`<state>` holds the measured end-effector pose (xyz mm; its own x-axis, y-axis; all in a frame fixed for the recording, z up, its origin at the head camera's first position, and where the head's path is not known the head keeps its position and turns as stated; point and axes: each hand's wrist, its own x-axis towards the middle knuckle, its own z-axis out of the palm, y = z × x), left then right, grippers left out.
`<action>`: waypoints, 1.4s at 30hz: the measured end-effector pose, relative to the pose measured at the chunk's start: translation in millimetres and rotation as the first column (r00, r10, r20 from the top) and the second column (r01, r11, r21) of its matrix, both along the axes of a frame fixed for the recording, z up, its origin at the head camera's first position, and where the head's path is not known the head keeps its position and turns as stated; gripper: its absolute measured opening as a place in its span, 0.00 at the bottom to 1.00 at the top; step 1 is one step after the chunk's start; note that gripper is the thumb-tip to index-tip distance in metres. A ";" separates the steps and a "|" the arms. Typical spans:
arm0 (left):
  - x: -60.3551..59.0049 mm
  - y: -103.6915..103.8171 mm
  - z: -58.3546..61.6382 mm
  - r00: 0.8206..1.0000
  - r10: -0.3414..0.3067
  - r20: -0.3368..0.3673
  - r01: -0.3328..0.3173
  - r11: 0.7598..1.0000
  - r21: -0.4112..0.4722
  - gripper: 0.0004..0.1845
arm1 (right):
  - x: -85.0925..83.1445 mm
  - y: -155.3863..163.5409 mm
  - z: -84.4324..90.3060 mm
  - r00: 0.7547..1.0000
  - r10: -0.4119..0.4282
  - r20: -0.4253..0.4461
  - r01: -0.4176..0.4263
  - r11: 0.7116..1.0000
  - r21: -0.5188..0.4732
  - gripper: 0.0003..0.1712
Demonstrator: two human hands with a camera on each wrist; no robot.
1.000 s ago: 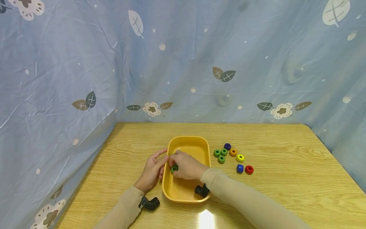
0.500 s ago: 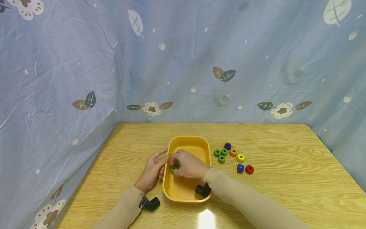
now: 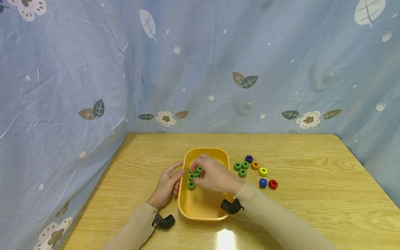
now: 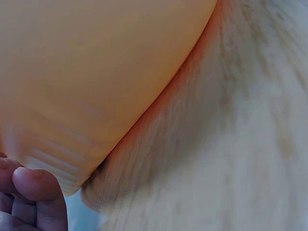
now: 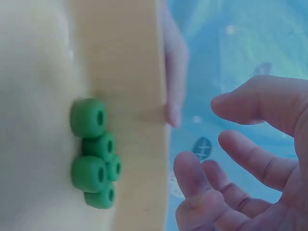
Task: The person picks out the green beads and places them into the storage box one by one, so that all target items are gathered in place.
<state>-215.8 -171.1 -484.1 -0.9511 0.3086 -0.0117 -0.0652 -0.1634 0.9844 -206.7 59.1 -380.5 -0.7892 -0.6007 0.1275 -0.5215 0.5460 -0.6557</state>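
A yellow tray (image 3: 200,218) stands on the table with several green beads (image 3: 191,185) grouped at its left side. Over them is my right hand (image 3: 215,175), its thumb and fingers apart with nothing between them. In the right wrist view the green beads (image 5: 88,173) sit in a cluster against the tray wall, away from the right hand's fingers (image 5: 240,103). My left hand (image 3: 165,184) rests against the tray's left rim, thumb tip at the edge. Loosely bent left fingers (image 4: 41,185) show beside the tray's outer wall (image 4: 96,72) in the left wrist view.
Right of the tray lie three green beads (image 3: 242,173), with a purple bead (image 3: 249,159), an orange bead (image 3: 255,165), a yellow bead (image 3: 263,171), a blue bead (image 3: 263,183) and a red bead (image 3: 273,184). A patterned blue curtain (image 3: 193,76) hangs behind the table.
My right hand has let go of the green beads and lifted up and to the right, its fingers spreading. More green beads show in the tray. The left hand stays put.
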 end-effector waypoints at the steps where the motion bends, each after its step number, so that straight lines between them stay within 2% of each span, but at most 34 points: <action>1: 0.0 -0.1 0.0 1.000 0.004 0.002 -0.004 1.000 -0.002 0.31 | 1.9 2.5 2.0 1.000 -0.008 0.000 0.008 1.000 -0.006 0.12; 8: -0.1 0.5 -0.9 1.000 0.026 0.010 -0.026 1.000 -0.011 0.31 | 12.4 23.8 11.4 0.998 -0.064 -0.006 0.064 0.994 -0.090 0.16; 12: 0.4 1.1 -0.5 1.000 0.027 0.000 -0.027 1.000 -0.009 0.30 | 17.6 39.6 8.4 0.996 -0.086 -0.033 0.081 0.988 -0.130 0.16; 18: -0.1 2.3 -0.5 1.000 0.027 0.003 -0.027 1.000 -0.007 0.30 | 23.9 68.4 0.5 0.989 -0.148 -0.010 0.143 0.972 -0.188 0.17; 22: -0.3 1.9 -0.6 0.999 0.033 0.006 -0.033 0.999 -0.015 0.31 | 24.7 86.7 -7.6 0.981 -0.195 0.003 0.192 0.961 -0.201 0.17; 26: 0.2 1.4 0.2 1.000 0.028 0.009 -0.028 0.999 -0.016 0.31 | 24.3 100.9 -18.5 0.978 -0.207 0.011 0.205 0.957 -0.208 0.15; 32: 1.0 1.6 1.6 1.000 0.027 0.013 -0.027 0.999 -0.017 0.31 | 15.9 117.8 -39.4 0.971 -0.239 0.001 0.233 0.943 -0.238 0.16; 37: 1.3 1.5 2.3 1.000 0.026 0.015 -0.026 0.999 -0.020 0.31 | 8.3 129.1 -52.4 0.960 -0.276 0.055 0.281 0.929 -0.241 0.16; 42: 0.6 1.2 2.4 1.000 0.019 0.012 -0.019 1.000 -0.016 0.31 | 2.7 134.5 -61.0 0.958 -0.277 0.079 0.288 0.926 -0.244 0.15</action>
<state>-215.2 -169.9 -481.7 -0.9566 0.2901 -0.0285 -0.0745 -0.1488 0.9861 -204.0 193.6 -441.6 -0.9295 -0.3048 0.2075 -0.3384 0.4817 -0.8084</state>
